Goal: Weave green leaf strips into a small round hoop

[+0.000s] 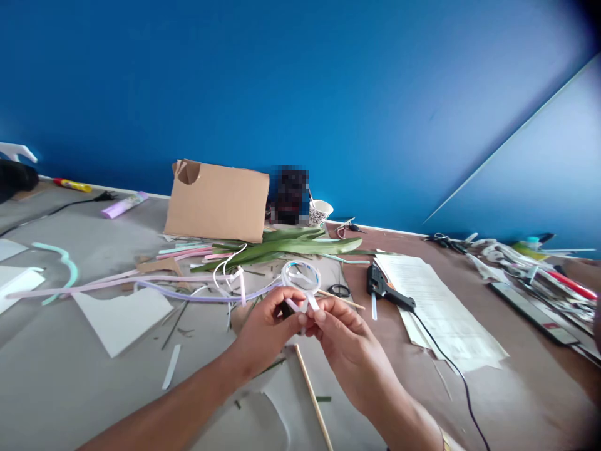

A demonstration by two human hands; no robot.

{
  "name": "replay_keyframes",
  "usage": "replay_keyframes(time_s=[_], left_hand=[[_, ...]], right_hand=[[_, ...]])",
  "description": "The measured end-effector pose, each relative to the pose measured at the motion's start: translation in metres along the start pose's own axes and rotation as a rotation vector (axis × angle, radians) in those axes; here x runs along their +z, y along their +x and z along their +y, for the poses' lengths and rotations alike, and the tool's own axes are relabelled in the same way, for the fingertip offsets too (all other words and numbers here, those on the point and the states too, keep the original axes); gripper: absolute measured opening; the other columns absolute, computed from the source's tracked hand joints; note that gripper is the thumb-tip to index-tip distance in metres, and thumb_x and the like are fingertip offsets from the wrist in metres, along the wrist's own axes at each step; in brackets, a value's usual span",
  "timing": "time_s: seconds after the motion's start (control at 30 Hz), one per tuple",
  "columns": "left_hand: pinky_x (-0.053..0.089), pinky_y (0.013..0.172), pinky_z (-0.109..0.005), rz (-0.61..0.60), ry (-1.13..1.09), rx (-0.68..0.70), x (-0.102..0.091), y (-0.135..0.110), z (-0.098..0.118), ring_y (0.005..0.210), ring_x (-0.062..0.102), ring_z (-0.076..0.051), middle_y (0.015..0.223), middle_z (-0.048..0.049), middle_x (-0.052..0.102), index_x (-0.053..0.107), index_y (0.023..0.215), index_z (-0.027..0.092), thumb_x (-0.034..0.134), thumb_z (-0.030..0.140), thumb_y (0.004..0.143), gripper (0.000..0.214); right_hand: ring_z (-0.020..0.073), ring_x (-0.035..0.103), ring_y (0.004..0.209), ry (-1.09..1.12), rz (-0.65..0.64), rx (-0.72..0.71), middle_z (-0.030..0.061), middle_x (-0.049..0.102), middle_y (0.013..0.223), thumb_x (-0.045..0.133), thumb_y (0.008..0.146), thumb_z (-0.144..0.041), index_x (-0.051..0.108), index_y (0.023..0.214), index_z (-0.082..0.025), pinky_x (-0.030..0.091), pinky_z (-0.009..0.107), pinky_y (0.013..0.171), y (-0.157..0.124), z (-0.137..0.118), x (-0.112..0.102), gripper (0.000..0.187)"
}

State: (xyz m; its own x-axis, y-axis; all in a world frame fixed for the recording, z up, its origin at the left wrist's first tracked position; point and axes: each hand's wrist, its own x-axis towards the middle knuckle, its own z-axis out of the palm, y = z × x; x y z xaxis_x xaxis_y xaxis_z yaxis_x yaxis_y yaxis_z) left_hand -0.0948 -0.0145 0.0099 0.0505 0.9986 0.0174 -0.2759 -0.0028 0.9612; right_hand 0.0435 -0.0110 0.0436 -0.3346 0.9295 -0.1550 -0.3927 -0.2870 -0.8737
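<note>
Both my hands meet low in the middle of the head view, fingers closed in a pinch. A roll of white tape (301,275), with blue print inside its ring, rises just beyond my fingertips. My left hand (270,319) grips the near side of the roll, and a small dark thing shows partly under its fingers. Between thumb and finger, my right hand (340,329) pinches a white tape strip (312,302) by the roll. What lies behind the fingers is hidden. Below the hands is a thin wooden stick (312,394).
A black glue gun (387,289) lies on printed papers (436,307) at right, its cord trailing forward. Long green leaves (300,244), pastel strips (183,293) and black-handled scissors (339,290) lie beyond my hands. Cardboard (218,203) and a patterned cup (320,213) stand by the blue wall.
</note>
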Motion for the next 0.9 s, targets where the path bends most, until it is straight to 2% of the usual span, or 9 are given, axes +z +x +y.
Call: replay_keyframes(time_s=[0.2,0.37,0.57,0.9], left_hand=[[0.047,0.065,-0.026,-0.021,-0.029,-0.001,-0.0001,0.0003,-0.0004,0.066,0.057,-0.011,0.077,0.0017,0.058,0.059,0.091,0.018,0.072,0.032,0.074,0.026],[0.048,0.065,-0.026,-0.009,0.006,-0.007,0.0004,-0.0008,0.0002,0.067,0.057,-0.011,0.079,0.0019,0.058,0.058,0.090,0.018,0.071,0.032,0.075,0.024],[0.048,0.064,-0.026,-0.018,0.011,0.003,-0.0006,-0.0008,-0.0012,0.067,0.057,-0.011,0.081,0.0019,0.057,0.058,0.089,0.019,0.071,0.031,0.075,0.023],[0.048,0.063,-0.025,0.005,0.066,0.029,-0.0017,-0.0006,-0.0035,0.070,0.055,-0.011,0.094,-0.0009,0.054,0.061,0.089,0.019,0.071,0.027,0.074,0.020]], right_hand=[[0.0128,0.049,0.070,-0.006,0.022,-0.025,-0.0008,0.062,0.071,0.079,0.067,-0.035,0.067,0.070,-0.019,0.037,0.027,0.073,0.0005,0.0032,0.0011,0.021],[0.0129,0.046,0.070,-0.073,0.069,0.018,-0.0012,0.059,0.068,0.080,0.065,-0.040,0.065,0.069,-0.018,0.036,0.027,0.073,-0.0019,0.0048,0.0008,0.026],[0.0121,0.046,0.067,-0.033,0.078,0.057,-0.0009,0.058,0.067,0.081,0.061,-0.040,0.064,0.065,-0.017,0.036,0.026,0.071,-0.0014,0.0043,0.0003,0.029],[0.0124,0.046,0.068,-0.060,0.088,0.075,-0.0001,0.059,0.067,0.080,0.064,-0.040,0.064,0.066,-0.016,0.035,0.027,0.071,0.0005,0.0070,-0.0025,0.029]])
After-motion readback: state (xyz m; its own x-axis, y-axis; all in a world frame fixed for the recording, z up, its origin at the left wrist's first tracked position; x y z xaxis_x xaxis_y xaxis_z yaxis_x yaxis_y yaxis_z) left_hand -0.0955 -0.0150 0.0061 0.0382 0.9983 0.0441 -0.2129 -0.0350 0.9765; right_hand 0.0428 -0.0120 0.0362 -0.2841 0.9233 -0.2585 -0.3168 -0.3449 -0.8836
